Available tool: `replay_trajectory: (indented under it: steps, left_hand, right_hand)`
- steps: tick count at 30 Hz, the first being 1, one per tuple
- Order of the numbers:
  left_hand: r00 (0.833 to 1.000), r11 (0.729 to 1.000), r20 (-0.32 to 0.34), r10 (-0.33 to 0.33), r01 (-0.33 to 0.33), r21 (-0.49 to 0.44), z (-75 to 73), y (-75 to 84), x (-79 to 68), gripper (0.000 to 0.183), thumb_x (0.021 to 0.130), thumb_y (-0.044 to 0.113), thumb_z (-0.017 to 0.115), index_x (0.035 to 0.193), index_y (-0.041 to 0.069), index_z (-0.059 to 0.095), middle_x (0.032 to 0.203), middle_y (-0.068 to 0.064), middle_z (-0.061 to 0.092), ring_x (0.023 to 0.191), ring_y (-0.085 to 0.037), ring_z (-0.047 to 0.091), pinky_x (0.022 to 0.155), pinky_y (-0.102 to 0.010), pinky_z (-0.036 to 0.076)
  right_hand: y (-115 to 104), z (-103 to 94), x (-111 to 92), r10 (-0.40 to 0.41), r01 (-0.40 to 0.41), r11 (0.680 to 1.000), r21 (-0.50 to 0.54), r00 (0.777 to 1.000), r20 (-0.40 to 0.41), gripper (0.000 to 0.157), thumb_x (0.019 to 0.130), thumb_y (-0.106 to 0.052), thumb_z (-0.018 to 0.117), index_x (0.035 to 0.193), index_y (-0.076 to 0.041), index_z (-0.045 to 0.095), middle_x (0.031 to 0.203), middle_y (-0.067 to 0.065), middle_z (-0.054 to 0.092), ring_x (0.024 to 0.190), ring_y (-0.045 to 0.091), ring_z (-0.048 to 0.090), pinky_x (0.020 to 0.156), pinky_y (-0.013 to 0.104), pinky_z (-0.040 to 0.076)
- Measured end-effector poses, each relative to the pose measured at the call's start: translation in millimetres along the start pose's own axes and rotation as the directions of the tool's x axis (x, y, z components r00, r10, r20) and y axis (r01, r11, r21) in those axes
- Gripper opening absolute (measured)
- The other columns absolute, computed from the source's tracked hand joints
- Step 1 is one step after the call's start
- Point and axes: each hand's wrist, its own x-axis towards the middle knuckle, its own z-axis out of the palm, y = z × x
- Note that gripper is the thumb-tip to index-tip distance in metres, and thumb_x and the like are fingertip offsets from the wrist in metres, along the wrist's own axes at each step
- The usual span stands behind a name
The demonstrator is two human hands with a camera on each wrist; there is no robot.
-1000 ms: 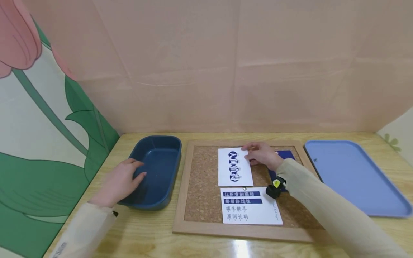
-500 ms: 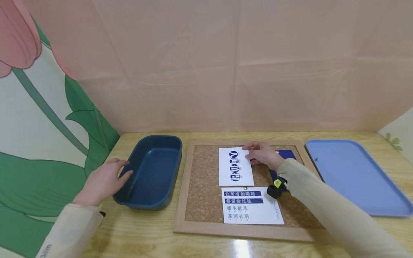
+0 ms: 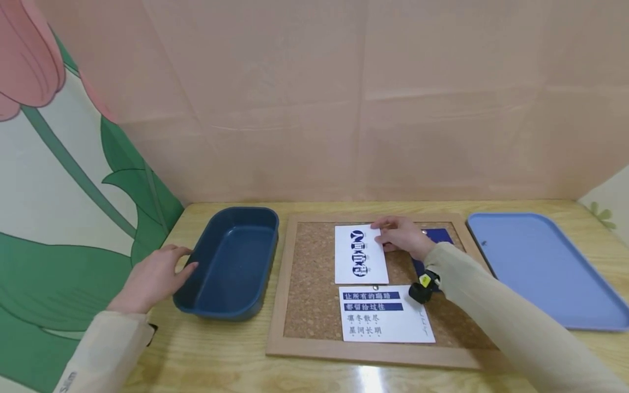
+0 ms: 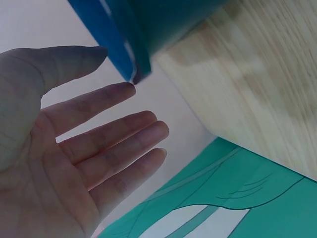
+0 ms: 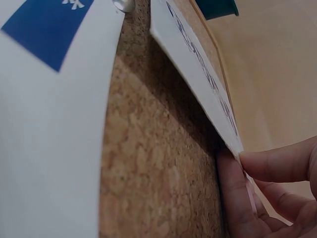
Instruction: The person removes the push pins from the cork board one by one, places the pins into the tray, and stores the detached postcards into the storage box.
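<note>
My right hand (image 3: 403,237) pinches the upper right edge of a white card (image 3: 361,254) with dark blue printing, over a framed corkboard (image 3: 309,300). In the right wrist view the thumb lies on the card's face and a finger behind it; the pinched end is lifted off the cork. Below it on the board lies a white card (image 3: 388,322) with Chinese lettering, a shiny pin (image 3: 375,287) at its top edge. A dark blue card (image 3: 438,236) is partly hidden behind my right wrist. My left hand (image 3: 154,278) has extended, spread fingers at the left rim of a deep blue bin (image 3: 267,273).
A light blue tray (image 3: 545,273) stands right of the corkboard, with a small dark item (image 3: 484,243) near its left edge. All rest on a wood-grain table (image 3: 226,349). A pinkish cloth backdrop (image 3: 363,109) rises behind, and a flower-patterned panel (image 3: 64,273) stands at the left.
My left hand has drawn back leftward from over the bin to its left rim. My right hand keeps its pinch on the white card, nearly still.
</note>
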Motion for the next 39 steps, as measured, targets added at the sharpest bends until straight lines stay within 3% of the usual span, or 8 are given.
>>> replay_trajectory:
  steps: [8, 14, 24, 32, 39]
  left_hand:
    - [1.0, 1.0, -0.002, 0.014, -0.014, -0.018, 1.6, -6.1, -0.7, 0.039, 0.094, 0.023, 0.059, 0.122, -0.004, 0.06, 0.118, -0.03, 0.06, 0.101, -0.047, 0.06, 0.077, -0.057, 0.05]
    - [0.998, 0.993, -0.039, 0.055, -0.059, -0.106, 6.7, -14.1, -2.3, 0.037, 0.094, 0.016, 0.057, 0.126, -0.003, 0.058, 0.12, -0.027, 0.061, 0.105, -0.045, 0.06, 0.083, -0.056, 0.049]
    - [0.993, 0.956, -0.065, 0.101, -0.115, -0.271, 20.9, -25.7, -5.4, 0.04, 0.1, 0.012, 0.049, 0.137, -0.003, 0.048, 0.129, -0.029, 0.055, 0.102, -0.042, 0.063, 0.079, -0.051, 0.054]
    - [0.982, 0.926, -0.152, 0.113, -0.16, -0.342, 30.7, -31.5, -8.9, 0.04, 0.099, 0.009, 0.049, 0.138, -0.002, 0.047, 0.126, -0.028, 0.058, 0.104, -0.042, 0.062, 0.079, -0.051, 0.054]
    - [0.996, 0.902, -0.081, 0.046, -0.076, -0.425, 35.1, -33.9, -11.3, 0.044, 0.104, 0.02, 0.041, 0.145, 0.006, 0.04, 0.133, -0.03, 0.052, 0.111, -0.044, 0.058, 0.078, -0.041, 0.052]
  right_hand:
    - [1.5, -0.1, -3.1, -0.013, 0.013, 1.0, 0.005, 1.0, -0.002, 0.04, 0.092, -0.012, 0.062, 0.131, -0.007, 0.055, 0.137, 0.021, 0.047, 0.109, 0.03, 0.054, 0.09, 0.035, 0.053]
    - [2.5, -0.4, -3.9, -0.021, 0.021, 1.0, 0.01, 1.0, -0.002, 0.04, 0.092, -0.011, 0.063, 0.13, -0.007, 0.055, 0.136, 0.021, 0.046, 0.108, 0.03, 0.054, 0.089, 0.034, 0.054]
    - [5.3, -1.3, -3.7, -0.021, 0.021, 0.999, 0.024, 1.0, -0.001, 0.04, 0.093, -0.01, 0.061, 0.131, -0.006, 0.054, 0.138, 0.021, 0.044, 0.11, 0.03, 0.053, 0.09, 0.035, 0.054]
    - [5.4, -1.5, -3.0, -0.031, 0.032, 0.999, 0.013, 0.999, -0.01, 0.039, 0.093, -0.011, 0.061, 0.131, -0.006, 0.055, 0.138, 0.022, 0.045, 0.111, 0.031, 0.054, 0.089, 0.035, 0.054]
    - [5.2, -1.0, -4.9, -0.044, 0.044, 0.999, 0.022, 0.999, -0.003, 0.039, 0.092, -0.01, 0.062, 0.13, -0.005, 0.054, 0.134, 0.021, 0.047, 0.108, 0.03, 0.055, 0.088, 0.035, 0.055]
